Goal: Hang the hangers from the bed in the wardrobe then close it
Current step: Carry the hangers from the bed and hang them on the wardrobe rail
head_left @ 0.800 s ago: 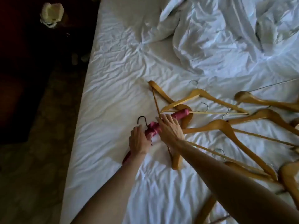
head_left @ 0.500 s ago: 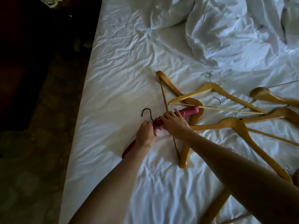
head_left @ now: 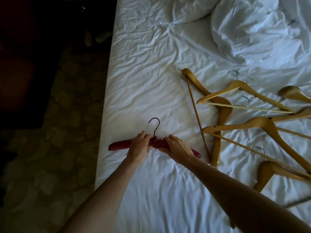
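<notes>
A pink padded hanger (head_left: pixel 120 145) with a dark hook lies flat on the white bed sheet (head_left: pixel 151 81), near the bed's left edge. My left hand (head_left: pixel 139 147) grips its bar just left of the hook. My right hand (head_left: pixel 178 148) holds the bar just right of the hook, thumb underneath. Several wooden hangers (head_left: pixel 222 113) with metal hooks lie in a loose, overlapping pile on the sheet to the right. The wardrobe is out of sight.
A rumpled white duvet (head_left: pixel 252 31) is heaped at the far right of the bed. Patterned carpet (head_left: pixel 58 148) runs along the bed's left side, with dark furniture (head_left: pixel 25 64) beyond it.
Both hands have pulled the pink hanger left, out of the wooden pile, and turned it level. It now lies apart from the wooden hangers.
</notes>
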{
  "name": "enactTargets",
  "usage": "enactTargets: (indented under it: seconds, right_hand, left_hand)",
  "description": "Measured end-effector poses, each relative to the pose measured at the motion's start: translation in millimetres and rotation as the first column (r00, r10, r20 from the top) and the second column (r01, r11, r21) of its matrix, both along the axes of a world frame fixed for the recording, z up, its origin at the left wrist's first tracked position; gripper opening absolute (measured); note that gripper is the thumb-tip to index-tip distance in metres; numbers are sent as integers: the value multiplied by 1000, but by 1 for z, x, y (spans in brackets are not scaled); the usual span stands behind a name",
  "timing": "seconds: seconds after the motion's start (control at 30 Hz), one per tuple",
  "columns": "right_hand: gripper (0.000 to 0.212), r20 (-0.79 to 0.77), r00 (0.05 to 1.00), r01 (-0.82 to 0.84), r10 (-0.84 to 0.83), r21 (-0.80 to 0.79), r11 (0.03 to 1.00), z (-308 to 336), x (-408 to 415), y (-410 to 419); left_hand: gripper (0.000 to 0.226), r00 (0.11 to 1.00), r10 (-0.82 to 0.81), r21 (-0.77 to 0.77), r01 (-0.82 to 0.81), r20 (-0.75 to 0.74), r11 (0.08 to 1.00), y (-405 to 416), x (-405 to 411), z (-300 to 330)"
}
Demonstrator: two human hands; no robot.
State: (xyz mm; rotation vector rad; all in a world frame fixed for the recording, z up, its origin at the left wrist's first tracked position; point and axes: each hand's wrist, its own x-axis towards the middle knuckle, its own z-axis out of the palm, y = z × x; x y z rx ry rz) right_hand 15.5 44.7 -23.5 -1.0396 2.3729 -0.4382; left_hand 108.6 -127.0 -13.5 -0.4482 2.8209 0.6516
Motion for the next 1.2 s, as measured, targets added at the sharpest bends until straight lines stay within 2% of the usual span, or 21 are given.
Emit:
enactTargets:
  seconds: [0.13,0.3,0.43,0.57,0.6,0.67,0.73,0.83,0.9,0.97,1.07,1.13,1.2]
  right_hand:
    - [49,41,998,51,-49,-53,997,-3,0,6]
    - [34,18,956,290,-292,-206,935,33,-30,48]
    - [21,-1,827,542,-563,-266,797,64,-66,135]
    - [27,-101,625,755,-774,-174,633,66,-103,241]
    - [31,-146,606,770,-782,-137,623,61,-112,263]
    - [43,-214,628,763,-748,-18,646,47,-127,299]
    - [55,-206,674,735,-710,81,674,34,-139,319]
    - [62,-166,700,714,-694,149,684,18,-158,330]
    - [58,-144,712,702,-687,161,694,6,-166,333]
    - [44,-110,709,705,-697,137,696,1,-173,331]
    - [26,-32,682,730,-731,94,677,5,-180,328]
    - [25,84,697,710,-712,52,702,17,-179,324]
    - [18,290,702,680,-651,-1,733,33,-172,314]
  left_hand:
    - [45,1000,-2,8,2,-1,1000,4,-7,-1]
    - [56,978,47,45,-39,-205,998,58,-57,32]
    - [48,967,-32,88,56,-251,995,148,-119,52]
    - [44,978,-124,108,143,-168,984,239,-174,58]
    - [43,981,-130,99,145,-143,984,257,-185,56]
    - [45,981,-162,68,170,-110,983,288,-205,47]
    - [51,978,-201,-6,201,-64,980,309,-220,35]
    - [63,977,-208,-86,211,41,974,326,-238,13]
    - [58,981,-175,-113,184,84,976,331,-244,3]
    - [47,985,-150,-121,159,85,980,332,-247,-4]
    - [45,995,-99,-75,99,-9,992,325,-238,-5]
    - [45,994,-60,23,62,-89,998,313,-223,3]
    - [43,990,-11,80,23,-144,997,296,-208,17]
